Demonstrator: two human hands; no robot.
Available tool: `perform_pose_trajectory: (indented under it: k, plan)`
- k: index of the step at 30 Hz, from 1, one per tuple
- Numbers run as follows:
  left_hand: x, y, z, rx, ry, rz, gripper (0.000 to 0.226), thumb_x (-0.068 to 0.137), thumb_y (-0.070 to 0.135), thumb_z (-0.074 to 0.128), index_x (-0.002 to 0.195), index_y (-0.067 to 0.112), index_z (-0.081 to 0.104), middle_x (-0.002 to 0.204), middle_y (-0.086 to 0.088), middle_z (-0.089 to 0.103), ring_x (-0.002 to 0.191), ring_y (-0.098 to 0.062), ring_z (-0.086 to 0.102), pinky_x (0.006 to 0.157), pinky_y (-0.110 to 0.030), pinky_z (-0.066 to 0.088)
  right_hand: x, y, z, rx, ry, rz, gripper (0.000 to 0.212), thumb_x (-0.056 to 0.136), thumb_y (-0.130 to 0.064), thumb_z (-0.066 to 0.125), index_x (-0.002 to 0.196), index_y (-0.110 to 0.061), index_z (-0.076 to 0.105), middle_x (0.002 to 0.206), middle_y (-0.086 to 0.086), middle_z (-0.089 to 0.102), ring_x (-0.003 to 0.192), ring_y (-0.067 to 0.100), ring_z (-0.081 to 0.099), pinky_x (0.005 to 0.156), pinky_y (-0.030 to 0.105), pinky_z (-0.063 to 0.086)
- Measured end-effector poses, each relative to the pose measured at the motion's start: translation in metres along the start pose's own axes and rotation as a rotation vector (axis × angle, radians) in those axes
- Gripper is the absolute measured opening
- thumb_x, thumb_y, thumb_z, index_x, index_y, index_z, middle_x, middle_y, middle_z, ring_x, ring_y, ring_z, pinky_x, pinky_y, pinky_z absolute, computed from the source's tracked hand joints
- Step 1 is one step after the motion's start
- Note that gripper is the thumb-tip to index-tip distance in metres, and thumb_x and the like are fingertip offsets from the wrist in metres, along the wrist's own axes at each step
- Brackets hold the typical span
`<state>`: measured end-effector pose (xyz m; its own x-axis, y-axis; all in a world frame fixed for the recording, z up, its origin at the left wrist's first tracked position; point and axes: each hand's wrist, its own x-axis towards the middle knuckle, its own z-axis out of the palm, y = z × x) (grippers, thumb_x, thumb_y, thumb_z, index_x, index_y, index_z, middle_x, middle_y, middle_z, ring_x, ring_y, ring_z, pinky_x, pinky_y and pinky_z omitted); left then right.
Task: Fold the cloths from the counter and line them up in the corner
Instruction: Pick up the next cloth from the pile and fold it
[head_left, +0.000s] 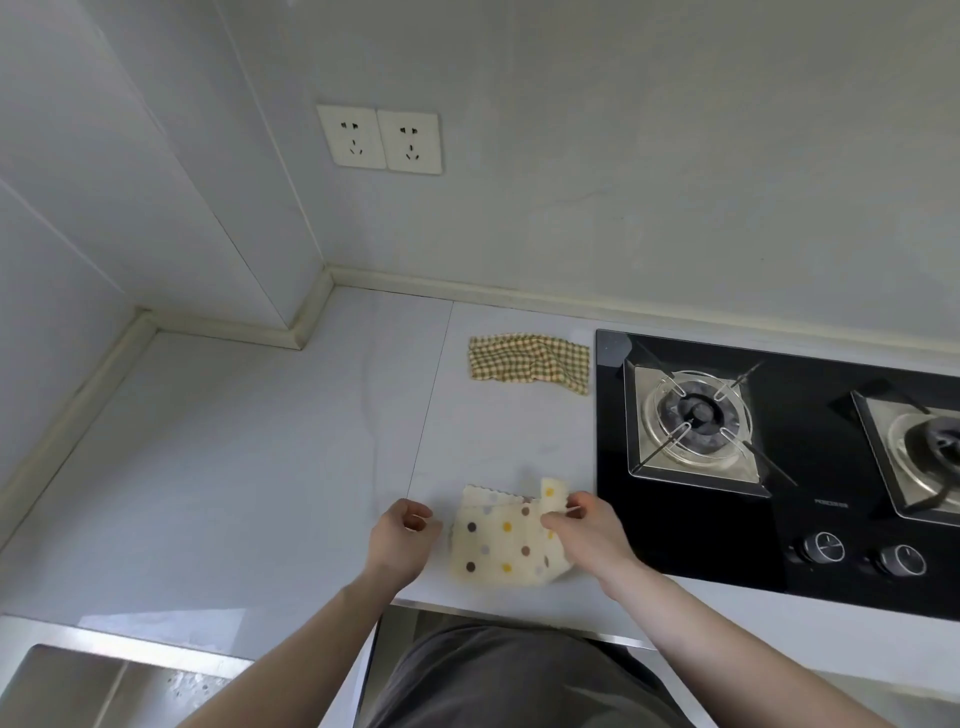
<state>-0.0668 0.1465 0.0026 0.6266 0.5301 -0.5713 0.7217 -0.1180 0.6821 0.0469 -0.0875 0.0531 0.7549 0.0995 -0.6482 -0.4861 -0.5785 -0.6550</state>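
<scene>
Cloths are what I'm sorting here, and the corner on the far left where they should end up holds none yet. Moving right, my left hand hovers just beside the dotted cloth, fingers curled loosely and holding nothing. That cloth lies at the counter's near edge, soft and light, so I judge it will flop unless taken by its corners. My right hand pinches its upturned right corner. Farther back, the checked cloth lies rumpled just beside the hob.
</scene>
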Motion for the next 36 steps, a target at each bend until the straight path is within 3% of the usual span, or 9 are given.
perform_pose_trajectory:
  k: [5,8,11,18,21,26,29,32,36]
  plan:
    - [0.000,0.010,-0.004,-0.021,-0.027,0.050,0.014,0.092,0.026,0.073,0.103,0.024,0.066,0.102,0.001,0.067,0.089,-0.019,0.067,0.066,-0.022,0.048,-0.003,-0.016,0.043,-0.120,-0.201,-0.065,0.021,0.086,-0.026,0.068,0.107,-0.028,0.066,0.099,-0.004,0.071,0.084,0.016,0.072,0.070,0.030,0.058]
    - [0.003,0.020,-0.002,-0.016,-0.003,0.089,0.012,0.093,0.021,0.072,0.103,0.020,0.067,0.101,0.002,0.067,0.085,-0.016,0.064,0.065,-0.020,0.047,-0.003,-0.016,0.060,-0.124,-0.326,-0.069,0.037,0.084,-0.028,0.067,0.120,-0.032,0.061,0.110,-0.005,0.070,0.076,0.015,0.072,0.059,0.028,0.057]
    - [0.011,0.029,0.004,0.078,0.005,0.156,0.014,0.092,0.022,0.070,0.105,0.021,0.066,0.106,0.004,0.067,0.088,-0.015,0.065,0.069,-0.022,0.051,0.002,-0.006,0.060,-0.098,-0.325,-0.065,0.042,0.083,-0.023,0.066,0.125,-0.027,0.062,0.110,-0.003,0.069,0.073,0.017,0.070,0.060,0.033,0.059]
    - [0.030,0.054,0.029,0.732,-0.253,0.327,0.078,0.082,0.032,0.071,0.152,0.030,0.037,0.151,0.010,0.037,0.138,-0.020,0.037,0.100,-0.033,0.048,0.006,0.023,0.021,-0.080,-0.103,-0.044,0.027,0.086,-0.019,0.068,0.112,-0.027,0.067,0.110,-0.008,0.068,0.099,0.010,0.066,0.087,0.031,0.057]
    - [0.035,0.060,0.042,0.812,-0.283,0.270,0.078,0.077,0.022,0.071,0.148,0.031,0.039,0.139,0.006,0.051,0.127,-0.020,0.049,0.095,-0.033,0.052,0.008,0.030,0.012,-0.069,-0.067,-0.041,0.033,0.084,-0.029,0.074,0.114,-0.028,0.063,0.114,-0.012,0.065,0.104,0.013,0.066,0.092,0.033,0.056]
    - [0.034,0.061,0.046,0.566,-0.285,0.138,0.033,0.071,0.016,0.073,0.102,0.027,0.069,0.099,0.005,0.068,0.085,-0.017,0.066,0.066,-0.028,0.055,0.011,0.033,0.010,-0.043,-0.074,-0.040,0.053,0.076,-0.038,0.080,0.121,-0.036,0.053,0.117,-0.013,0.061,0.102,0.020,0.070,0.089,0.037,0.058]
    - [0.024,0.056,0.044,0.436,-0.254,0.153,0.021,0.074,0.017,0.076,0.092,0.027,0.070,0.088,0.008,0.064,0.077,-0.016,0.061,0.056,-0.022,0.044,0.016,0.031,0.017,0.059,-0.088,-0.030,0.058,0.075,-0.022,0.077,0.127,-0.035,0.053,0.121,-0.011,0.062,0.098,0.022,0.072,0.082,0.037,0.063]
    - [0.013,0.048,0.040,0.279,-0.240,0.106,0.023,0.075,0.018,0.080,0.093,0.028,0.069,0.091,0.006,0.066,0.073,-0.016,0.065,0.055,-0.020,0.046,0.015,0.025,0.023,0.192,-0.076,-0.009,0.038,0.082,0.000,0.071,0.116,-0.017,0.066,0.112,-0.003,0.070,0.096,0.021,0.074,0.083,0.036,0.064]
    - [0.002,0.036,0.034,0.162,-0.222,0.105,0.013,0.076,0.018,0.078,0.083,0.025,0.070,0.080,-0.001,0.070,0.066,-0.022,0.065,0.052,-0.024,0.045,0.011,0.028,0.027,0.119,-0.012,-0.066,0.016,0.085,-0.009,0.072,0.095,-0.023,0.072,0.098,-0.005,0.076,0.093,0.017,0.073,0.084,0.030,0.060]
